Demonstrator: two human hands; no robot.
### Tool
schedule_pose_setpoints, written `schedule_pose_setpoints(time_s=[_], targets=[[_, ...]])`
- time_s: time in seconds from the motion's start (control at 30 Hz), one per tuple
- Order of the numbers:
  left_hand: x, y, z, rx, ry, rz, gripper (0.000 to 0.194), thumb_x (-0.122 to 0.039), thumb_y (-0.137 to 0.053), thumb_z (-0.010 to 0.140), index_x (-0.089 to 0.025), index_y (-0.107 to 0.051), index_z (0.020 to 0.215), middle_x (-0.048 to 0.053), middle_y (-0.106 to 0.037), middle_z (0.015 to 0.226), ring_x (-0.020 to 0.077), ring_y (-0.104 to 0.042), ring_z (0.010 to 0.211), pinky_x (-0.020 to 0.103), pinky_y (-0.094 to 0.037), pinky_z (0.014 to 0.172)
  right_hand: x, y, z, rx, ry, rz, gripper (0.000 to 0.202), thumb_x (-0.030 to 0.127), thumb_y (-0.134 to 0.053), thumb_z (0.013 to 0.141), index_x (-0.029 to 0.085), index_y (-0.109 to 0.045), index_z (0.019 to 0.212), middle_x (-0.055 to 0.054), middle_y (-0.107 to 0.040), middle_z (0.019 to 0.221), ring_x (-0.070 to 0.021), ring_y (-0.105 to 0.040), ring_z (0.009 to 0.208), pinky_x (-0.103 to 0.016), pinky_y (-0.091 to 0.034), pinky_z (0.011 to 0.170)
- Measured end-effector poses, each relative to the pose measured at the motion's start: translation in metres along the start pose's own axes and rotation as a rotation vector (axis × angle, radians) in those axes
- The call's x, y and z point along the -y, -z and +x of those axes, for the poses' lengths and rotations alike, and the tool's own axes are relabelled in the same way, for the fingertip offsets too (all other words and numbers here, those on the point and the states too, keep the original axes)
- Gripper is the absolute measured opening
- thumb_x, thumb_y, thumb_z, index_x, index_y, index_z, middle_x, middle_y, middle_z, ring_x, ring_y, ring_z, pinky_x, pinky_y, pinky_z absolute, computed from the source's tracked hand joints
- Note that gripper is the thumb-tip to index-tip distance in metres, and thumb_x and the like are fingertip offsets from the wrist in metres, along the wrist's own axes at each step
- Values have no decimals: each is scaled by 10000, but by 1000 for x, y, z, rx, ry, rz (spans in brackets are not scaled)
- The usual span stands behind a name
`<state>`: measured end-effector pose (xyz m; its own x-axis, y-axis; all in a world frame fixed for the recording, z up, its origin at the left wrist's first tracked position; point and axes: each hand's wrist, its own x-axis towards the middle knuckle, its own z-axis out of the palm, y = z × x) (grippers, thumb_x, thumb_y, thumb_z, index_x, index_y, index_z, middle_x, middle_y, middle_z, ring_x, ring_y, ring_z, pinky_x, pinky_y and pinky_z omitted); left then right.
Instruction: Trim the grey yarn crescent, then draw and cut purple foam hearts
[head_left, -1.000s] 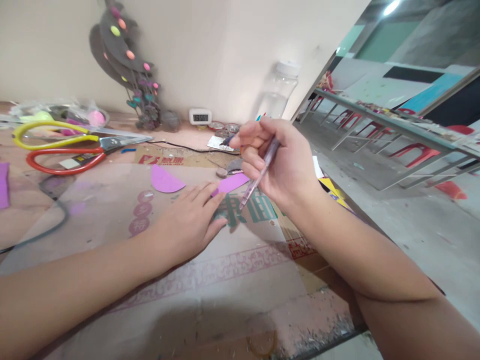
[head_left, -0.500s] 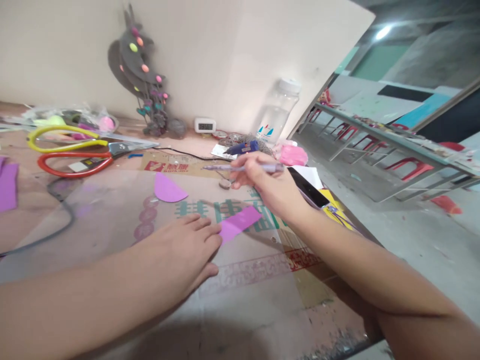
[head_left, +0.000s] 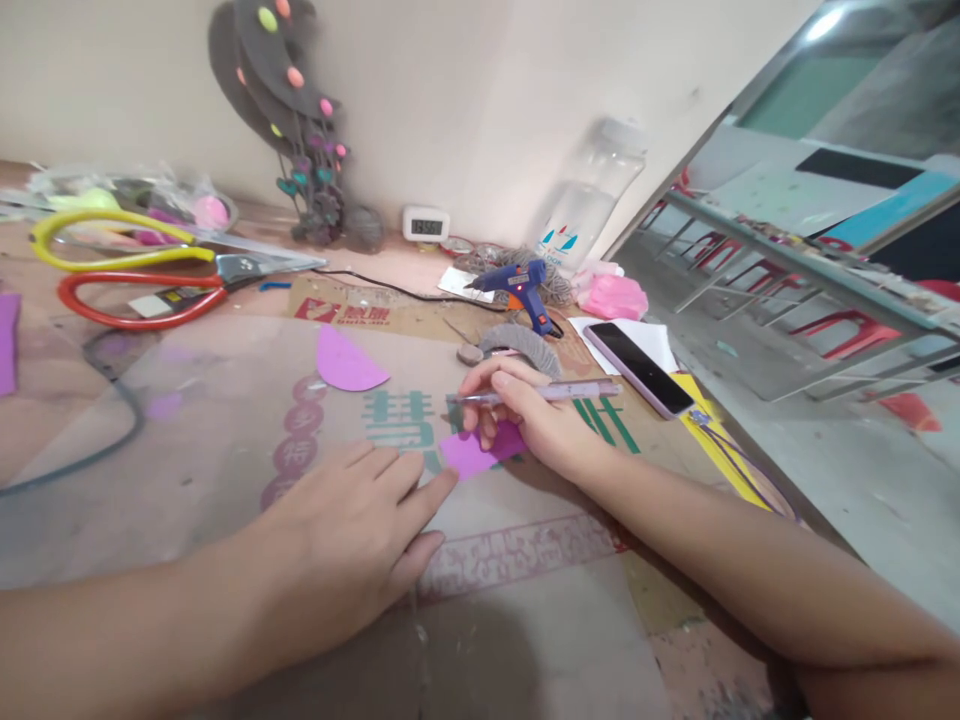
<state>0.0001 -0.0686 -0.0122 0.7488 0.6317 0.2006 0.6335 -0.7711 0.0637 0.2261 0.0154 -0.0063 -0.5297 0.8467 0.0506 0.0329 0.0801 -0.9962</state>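
Note:
My right hand [head_left: 529, 415] is closed on a pale purple pen [head_left: 577, 390], whose tip points left above a purple foam-like strip [head_left: 472, 457]. Part of the strip is hidden behind that hand. My left hand [head_left: 360, 525] lies palm down on the work surface, fingers stretched out, its index fingertip touching the strip's left end. Beyond it, a purple half-round piece [head_left: 349, 360] lies flat on the clear sheet over printed cardboard [head_left: 525, 550]. A grey yarn-wrapped ring piece [head_left: 521, 345] sits just behind my right hand.
Large scissors [head_left: 217, 270] with yellow and red handles lie at the left. Towards the back are a blue glue gun [head_left: 525, 290], a digital clock [head_left: 426, 225] and a water bottle [head_left: 592, 195]. A phone [head_left: 637, 368] rests at the right, near the table edge.
My right hand has come down and nearer with the pen, now over the strip. The glue gun and grey ring have come into clear sight. The view has shifted slightly.

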Motion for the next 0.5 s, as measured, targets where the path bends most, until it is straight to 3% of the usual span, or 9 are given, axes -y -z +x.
schedule_pose_setpoints(time_s=[0.27,0.37,0.5], targets=[[3,3,3,6,13,15,321,-315,-563,970,-200,-691,1241,69,-669,842,279,-651,736,423,-499,653,10,-8,-2,-16,-16,-148,237,366,-537,993,183,-682,1033,-36,-728,864,-123,-625,680,-265,-511,650],[4,2,2,-1,48,26,328,-361,-570,976,-204,-694,1236,73,-665,851,275,-648,762,416,-492,682,17,-14,-6,-81,-14,-229,220,369,-585,967,194,-692,1045,-58,-737,939,-139,-632,706,-282,-511,648],[7,0,1,-34,55,13,348,-366,-574,975,-205,-682,1264,67,-663,856,264,-644,763,411,-484,696,18,-15,-11,-144,-15,-297,216,396,-731,859,198,-647,867,-11,-668,771,-125,-558,605,-263,-439,541]])
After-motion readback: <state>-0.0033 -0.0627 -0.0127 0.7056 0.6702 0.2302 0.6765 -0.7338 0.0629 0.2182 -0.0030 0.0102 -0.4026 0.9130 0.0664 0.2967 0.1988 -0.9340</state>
